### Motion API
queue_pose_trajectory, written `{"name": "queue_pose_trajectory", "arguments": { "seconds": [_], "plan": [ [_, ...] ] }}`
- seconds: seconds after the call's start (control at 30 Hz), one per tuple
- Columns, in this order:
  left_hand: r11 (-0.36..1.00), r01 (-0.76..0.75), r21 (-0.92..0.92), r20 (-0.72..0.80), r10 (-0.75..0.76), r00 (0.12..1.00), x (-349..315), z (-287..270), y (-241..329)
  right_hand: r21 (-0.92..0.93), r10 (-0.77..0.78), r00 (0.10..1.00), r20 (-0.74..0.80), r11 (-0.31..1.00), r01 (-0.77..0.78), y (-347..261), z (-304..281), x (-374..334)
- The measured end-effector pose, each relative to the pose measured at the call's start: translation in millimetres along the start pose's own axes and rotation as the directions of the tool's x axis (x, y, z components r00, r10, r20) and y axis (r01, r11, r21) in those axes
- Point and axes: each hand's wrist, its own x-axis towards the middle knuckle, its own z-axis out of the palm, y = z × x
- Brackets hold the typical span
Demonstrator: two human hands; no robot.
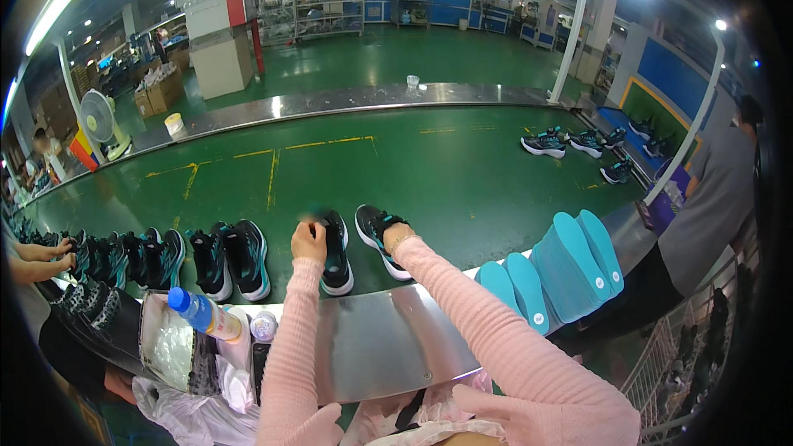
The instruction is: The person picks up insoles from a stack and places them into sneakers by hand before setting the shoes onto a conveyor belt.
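Left hand (308,241) pinches the black shoe (336,256) on the green belt (413,173); right hand (396,235) sits inside the second shoe (378,235), grip not discernible. Blue-capped bottle (202,314) lies at the steel tabletop (388,339) edge; teal insoles (562,268) stand right.

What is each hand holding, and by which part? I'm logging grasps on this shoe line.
The left hand has its grip on the black mesh trainer with white sole at its heel collar. The right hand reaches into the matching black trainer; its grip is hidden.
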Motion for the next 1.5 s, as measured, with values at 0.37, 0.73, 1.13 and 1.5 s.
{"name": "queue_pose_trajectory", "arguments": {
  "seconds": [0.37,0.73,1.13,1.5],
  "plan": [
    [0.994,0.078,0.074,-0.607,-0.018,0.795,-109.9,-263.8,48.7,-0.103,0.015,0.994,0.105,0.995,-0.004,14.9,6.4,5.0],
    [0.824,0.347,0.448,-0.355,-0.192,0.915,-126.3,-313.0,-79.9,0.042,-0.186,0.982,0.03,0.982,0.185,26.6,14.2,-5.2],
    [0.985,0.064,0.161,-0.362,-0.001,0.932,-124.0,-235.2,63.9,0.686,-0.132,0.846,-0.516,0.528,0.501,40.7,-41.9,-122.6],
    [0.754,-0.483,0.446,0.791,-0.078,0.607,-23.7,64.5,133.2,0.917,-0.164,0.98,0.11,0.398,-0.036,173.5,-52.9,-301.7]
  ]
}}
